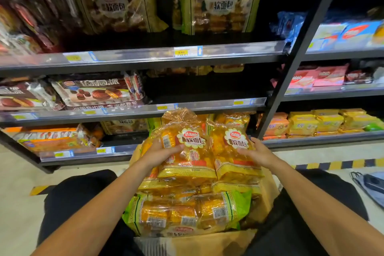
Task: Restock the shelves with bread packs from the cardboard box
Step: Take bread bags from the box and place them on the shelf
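Left hand [164, 150] gripping one yellow bread pack [187, 151], right hand [256, 153] gripping another [234, 147], above packs crowding the cardboard box [207, 243]; bottom shelf edge [87, 153] just ahead.

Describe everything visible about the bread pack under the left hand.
The bread pack is a clear, glossy plastic bag with yellow trim, showing golden wrapped rolls inside. A white flower-shaped label with a red logo and dark characters sits on its front, beside a barcode. Its gathered top fans upward toward the shelves. It lies tilted on the stack in the cardboard box, beside a matching pack. The left hand holds its left edge.
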Demonstrator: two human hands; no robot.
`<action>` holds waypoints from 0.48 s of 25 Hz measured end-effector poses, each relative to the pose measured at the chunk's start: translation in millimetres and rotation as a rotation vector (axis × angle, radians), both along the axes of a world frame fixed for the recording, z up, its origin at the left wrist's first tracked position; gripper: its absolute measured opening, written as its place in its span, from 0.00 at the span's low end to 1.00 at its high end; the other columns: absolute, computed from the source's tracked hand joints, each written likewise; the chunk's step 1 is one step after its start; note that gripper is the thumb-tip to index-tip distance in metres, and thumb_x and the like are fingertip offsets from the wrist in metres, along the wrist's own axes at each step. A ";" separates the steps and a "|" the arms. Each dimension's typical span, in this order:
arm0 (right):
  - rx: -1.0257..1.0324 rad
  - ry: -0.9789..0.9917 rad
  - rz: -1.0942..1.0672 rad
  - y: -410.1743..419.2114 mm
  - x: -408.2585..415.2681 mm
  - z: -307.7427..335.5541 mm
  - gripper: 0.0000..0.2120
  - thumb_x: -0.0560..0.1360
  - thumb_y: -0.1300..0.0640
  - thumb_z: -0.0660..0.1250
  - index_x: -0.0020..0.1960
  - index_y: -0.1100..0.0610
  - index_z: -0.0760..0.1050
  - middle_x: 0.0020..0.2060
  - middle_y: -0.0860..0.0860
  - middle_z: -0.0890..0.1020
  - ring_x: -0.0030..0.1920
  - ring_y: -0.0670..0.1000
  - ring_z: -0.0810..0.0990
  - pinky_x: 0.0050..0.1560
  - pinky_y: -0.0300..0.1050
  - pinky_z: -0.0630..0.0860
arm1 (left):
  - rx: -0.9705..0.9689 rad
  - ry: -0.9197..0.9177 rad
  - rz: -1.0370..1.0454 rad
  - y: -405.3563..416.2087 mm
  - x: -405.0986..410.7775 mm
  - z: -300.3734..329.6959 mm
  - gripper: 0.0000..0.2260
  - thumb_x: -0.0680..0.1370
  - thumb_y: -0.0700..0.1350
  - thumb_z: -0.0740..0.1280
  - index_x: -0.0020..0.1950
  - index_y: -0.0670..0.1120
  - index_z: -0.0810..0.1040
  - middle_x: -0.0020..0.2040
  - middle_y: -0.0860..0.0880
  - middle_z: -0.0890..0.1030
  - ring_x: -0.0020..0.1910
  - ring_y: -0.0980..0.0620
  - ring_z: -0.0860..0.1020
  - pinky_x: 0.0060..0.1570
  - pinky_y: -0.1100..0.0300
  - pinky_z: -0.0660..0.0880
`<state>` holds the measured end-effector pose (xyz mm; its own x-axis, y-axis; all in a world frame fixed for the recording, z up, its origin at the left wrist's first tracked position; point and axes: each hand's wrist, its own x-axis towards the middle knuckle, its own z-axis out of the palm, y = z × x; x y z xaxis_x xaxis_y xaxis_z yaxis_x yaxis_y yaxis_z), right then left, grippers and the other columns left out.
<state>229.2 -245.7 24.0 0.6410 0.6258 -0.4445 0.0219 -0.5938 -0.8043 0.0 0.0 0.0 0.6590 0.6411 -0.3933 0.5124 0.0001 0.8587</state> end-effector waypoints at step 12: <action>0.000 0.175 -0.163 25.4 19.6 -25.4 0.18 0.72 0.49 0.76 0.55 0.52 0.71 0.56 0.54 0.80 0.54 0.55 0.79 0.54 0.51 0.76 | 0.009 -0.054 0.097 -6.0 14.9 -1.2 0.45 0.64 0.54 0.83 0.73 0.56 0.59 0.57 0.58 0.78 0.57 0.55 0.78 0.56 0.56 0.74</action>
